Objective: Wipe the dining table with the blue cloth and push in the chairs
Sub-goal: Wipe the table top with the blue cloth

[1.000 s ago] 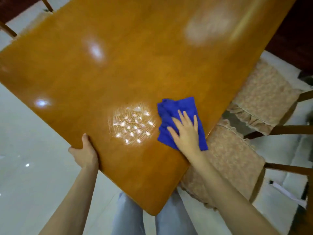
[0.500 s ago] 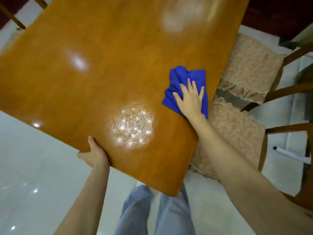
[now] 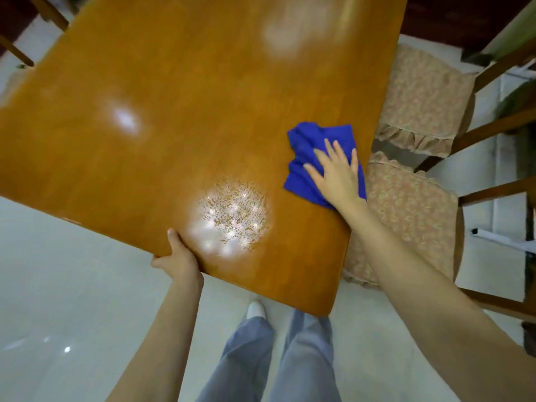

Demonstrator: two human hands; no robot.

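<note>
The blue cloth (image 3: 307, 158) lies crumpled on the glossy orange-brown dining table (image 3: 188, 111), close to its right edge. My right hand (image 3: 336, 172) presses flat on the cloth, fingers spread. My left hand (image 3: 177, 256) grips the table's near edge, thumb on top. Two wooden chairs with beige patterned cushions stand at the right side: the near chair (image 3: 406, 216) has its seat partly under the table, and the far chair (image 3: 423, 103) stands a little out from the edge.
Light reflections glare on the tabletop. Another chair's wooden legs (image 3: 43, 13) show at the top left. A pale tiled floor (image 3: 58, 285) surrounds the table; my legs in grey trousers (image 3: 261, 358) stand at the near corner. A white rod (image 3: 504, 237) lies on the floor at right.
My right hand slid the cloth away from me along the right edge of the table, then back a little. My left hand kept its grip on the near edge.
</note>
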